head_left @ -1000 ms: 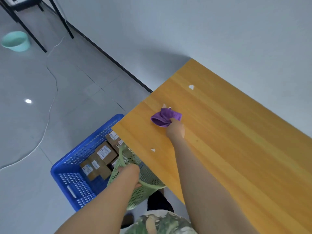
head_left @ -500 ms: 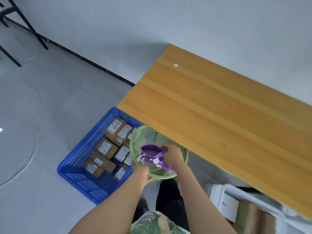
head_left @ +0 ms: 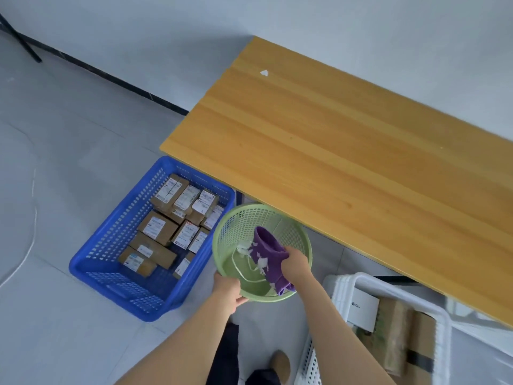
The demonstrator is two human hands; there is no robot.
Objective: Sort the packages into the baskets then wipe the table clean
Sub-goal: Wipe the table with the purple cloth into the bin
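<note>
Many boxes [head_left: 166, 226] fill blue basket [head_left: 91, 257]; green basket [head_left: 238, 226] holds purple cloth [head_left: 270, 251], scraps [head_left: 262, 263].

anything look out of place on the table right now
Yes: one small white scrap lies near the far corner of the table, while the right hand holds the purple cloth in the green basket.

- The table [head_left: 347, 151] runs off the right edge.
- The white basket [head_left: 344, 284] is cut off by the bottom edge and partly hidden under the table; its contents are blurred.
- Labels on the packages [head_left: 158, 227] in the blue basket [head_left: 116, 223] are too small to read.
- Fingers of the left hand [head_left: 226, 289] are hidden beneath the green basket [head_left: 227, 232].
- Fingers of the right hand [head_left: 295, 263] are hidden where it grips the purple cloth [head_left: 268, 248].
</note>
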